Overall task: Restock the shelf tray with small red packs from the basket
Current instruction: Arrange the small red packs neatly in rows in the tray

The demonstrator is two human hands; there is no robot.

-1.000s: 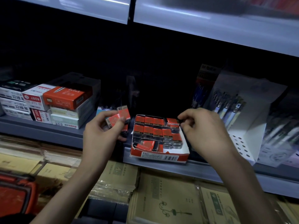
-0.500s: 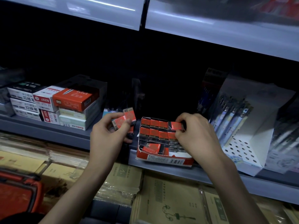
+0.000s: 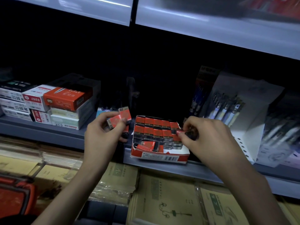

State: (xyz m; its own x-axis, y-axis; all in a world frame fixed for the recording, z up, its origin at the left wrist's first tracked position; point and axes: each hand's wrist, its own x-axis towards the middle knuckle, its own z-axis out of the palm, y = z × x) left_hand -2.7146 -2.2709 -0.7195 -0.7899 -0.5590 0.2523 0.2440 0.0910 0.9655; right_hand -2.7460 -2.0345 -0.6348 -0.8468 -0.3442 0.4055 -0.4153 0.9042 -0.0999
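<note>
Red packs (image 3: 120, 118): likely light, stiff card, slick; best pinched by narrow sides. L hand (image 3: 103, 137) grips several spares. R hand (image 3: 206, 137) pinches single pack (image 3: 180, 132) at tray (image 3: 162, 158) rt edge.

Dim scene, glare on upper shelf edge (image 3: 211, 28), blurred, warped margins.

We see the tray (image 3: 159, 157) in red card with white patches. The small red packs (image 3: 155, 127) inside it show red tops over dark grey sides. Just left of the tray, the held packs (image 3: 125, 114) are red with pale ends printed 2B. Further left sit an orange-red box (image 3: 65, 98) and white boxes (image 3: 34, 99) with red labels. Right of the tray, a white display stand (image 3: 246, 140) carries punched dots. Below the tray, brown notebooks (image 3: 164, 200) bear green print.
</note>
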